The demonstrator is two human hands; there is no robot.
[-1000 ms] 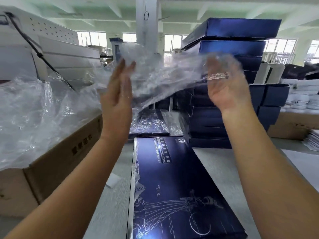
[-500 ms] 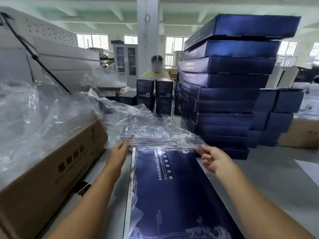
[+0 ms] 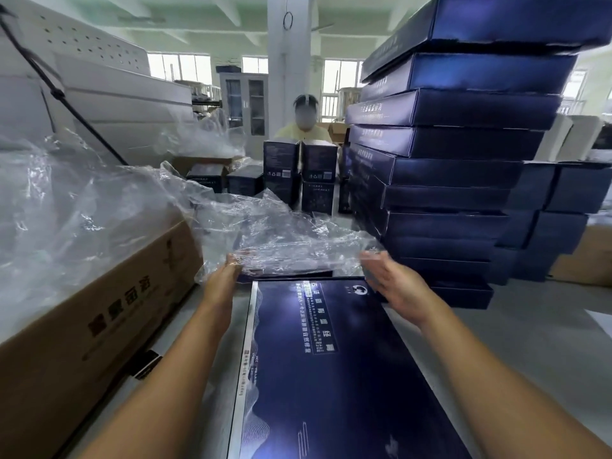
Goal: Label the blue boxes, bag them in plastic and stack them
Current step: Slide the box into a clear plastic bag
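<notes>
Blue box (image 3: 324, 359): flat on the worktop (image 3: 530, 342) before the person, unbagged, its far end just short of the bag.
Plastic bag (image 3: 288, 240): crumpled, held up beyond that end, its tail trailing toward the cardboard carton (image 3: 99, 309).
Left grip (image 3: 228, 276): fingers pinched on the bag's near-left edge.
Right grip (image 3: 394, 286): fingers fairly straight at the right corner, blurred; I cannot tell whether it has the film.
Stack of blue boxes (image 3: 447, 160): tall, uneven, close on the right.
Risk: held on one side only, the mouth could sag, snag a box corner and tear; a wide elbow might knock the stack.
</notes>
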